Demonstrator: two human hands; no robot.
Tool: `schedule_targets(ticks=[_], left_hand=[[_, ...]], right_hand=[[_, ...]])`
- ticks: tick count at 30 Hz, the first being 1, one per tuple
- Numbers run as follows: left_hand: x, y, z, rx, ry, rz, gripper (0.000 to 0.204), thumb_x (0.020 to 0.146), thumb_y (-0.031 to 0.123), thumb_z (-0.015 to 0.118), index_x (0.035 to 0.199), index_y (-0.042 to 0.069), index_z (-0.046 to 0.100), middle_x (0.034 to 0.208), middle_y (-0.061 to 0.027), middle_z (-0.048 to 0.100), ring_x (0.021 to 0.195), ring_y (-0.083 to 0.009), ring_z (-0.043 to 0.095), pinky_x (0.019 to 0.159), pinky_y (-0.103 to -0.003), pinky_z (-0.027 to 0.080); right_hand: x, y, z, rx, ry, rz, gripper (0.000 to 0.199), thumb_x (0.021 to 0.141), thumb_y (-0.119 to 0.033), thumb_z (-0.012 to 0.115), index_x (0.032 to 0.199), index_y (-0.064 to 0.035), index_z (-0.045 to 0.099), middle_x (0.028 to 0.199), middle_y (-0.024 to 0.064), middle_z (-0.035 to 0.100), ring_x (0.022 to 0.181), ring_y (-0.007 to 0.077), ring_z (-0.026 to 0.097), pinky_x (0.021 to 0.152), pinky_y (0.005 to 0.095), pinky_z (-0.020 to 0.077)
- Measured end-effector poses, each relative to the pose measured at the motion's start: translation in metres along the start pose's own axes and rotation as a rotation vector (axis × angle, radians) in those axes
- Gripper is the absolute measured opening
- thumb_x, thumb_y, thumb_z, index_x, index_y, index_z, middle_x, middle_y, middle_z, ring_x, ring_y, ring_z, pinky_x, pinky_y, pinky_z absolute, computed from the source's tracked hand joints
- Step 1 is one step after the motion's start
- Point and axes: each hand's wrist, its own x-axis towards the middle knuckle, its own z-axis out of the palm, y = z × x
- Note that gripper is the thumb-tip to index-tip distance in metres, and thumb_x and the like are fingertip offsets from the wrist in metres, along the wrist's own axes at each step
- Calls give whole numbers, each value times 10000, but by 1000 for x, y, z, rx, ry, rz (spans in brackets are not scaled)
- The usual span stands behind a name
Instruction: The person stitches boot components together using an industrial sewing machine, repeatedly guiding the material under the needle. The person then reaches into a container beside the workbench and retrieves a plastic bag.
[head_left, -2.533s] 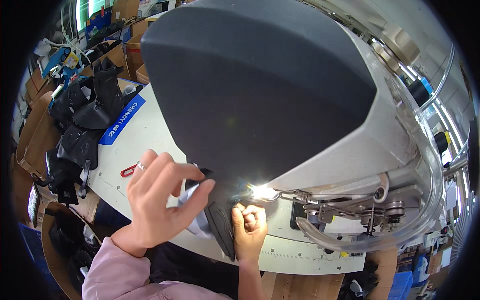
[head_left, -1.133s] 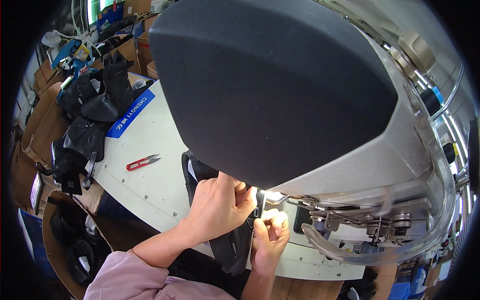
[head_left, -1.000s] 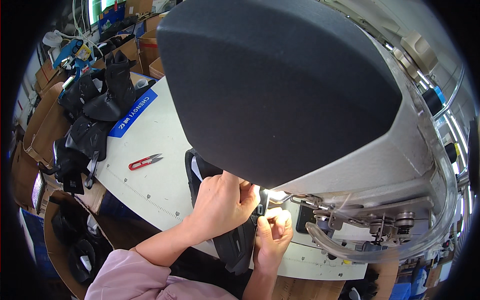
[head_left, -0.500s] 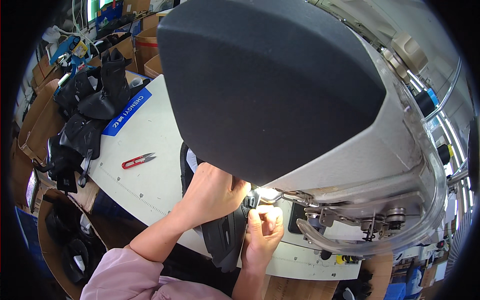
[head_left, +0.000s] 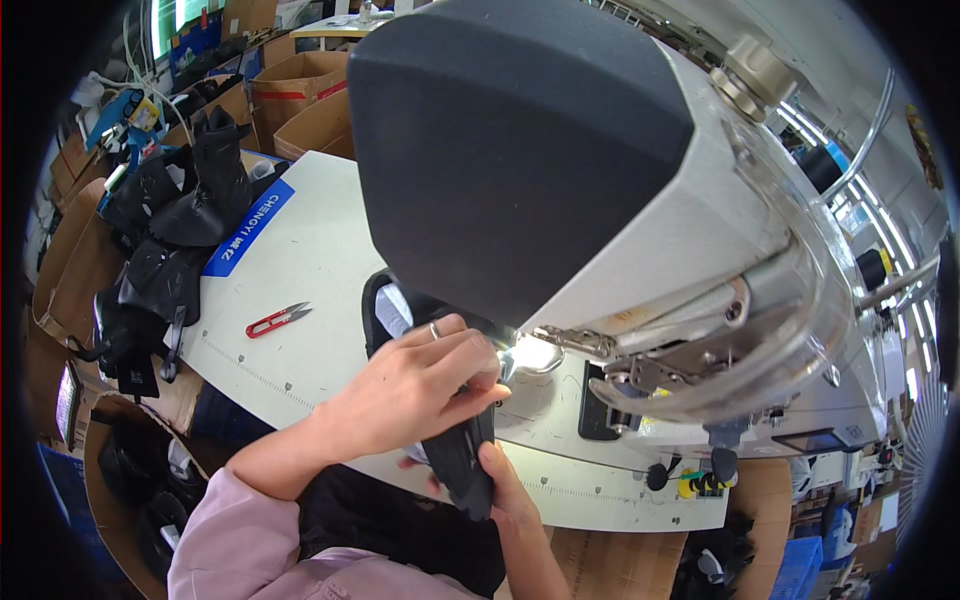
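Left hand point(head_left: 420, 380) pinches a black piece point(head_left: 464, 472) at the sewing machine point(head_left: 520, 160) while the right hand point(head_left: 506, 488) grips its near end, thumb uppermost.

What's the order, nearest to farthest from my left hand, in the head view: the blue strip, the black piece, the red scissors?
From your left hand:
1. Black piece: right under its fingers.
2. Red scissors: on the table, to its left.
3. Blue strip: farther up-left, along the table's edge.

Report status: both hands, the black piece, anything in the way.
Left hand over black piece, right hand gripping its near end. Dark machine cover blocks part of view. Red snips lie apart.
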Motion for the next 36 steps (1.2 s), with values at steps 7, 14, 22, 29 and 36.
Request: schedule_targets(ticks=[7,14,22,29,36], left_hand=[[5,-2,-12,400,-142,411,236,794,137,665,937,-20,563,902,-70,519,777,-161,577,575,-256,525],[0,-11,-3,397,-230,365,319,897,347,608,989,42,582,993,-67,525,864,-171,598,546,-248,526],[6,-17,-8,458,-183,484,229,813,257,665,961,93,603,934,-40,533,763,-140,596,447,-239,473],[8,-20,-10,416,-157,549,184,822,229,654,904,79,586,892,-40,530,762,-140,602,479,-238,500],[12,-27,-7,371,-110,553,180,821,237,662,866,73,601,892,-40,553,760,-141,629,471,-250,510]], right_hand=[[-29,-58,62,-94,80,189,573,965,-501,483,1132,40,568,935,184,690,710,176,673,486,240,497],[-32,-59,63,-142,150,268,610,983,-475,421,1214,86,491,954,270,665,762,246,698,483,245,510],[-29,-60,63,-163,159,332,641,966,-507,437,1237,73,471,958,262,669,772,239,699,503,254,522],[-28,-66,66,-164,177,396,658,946,-539,458,1235,51,476,963,248,672,779,236,703,507,242,516],[-26,-75,70,-197,203,429,650,964,-535,407,1220,56,487,969,251,671,792,230,696,517,238,515]])
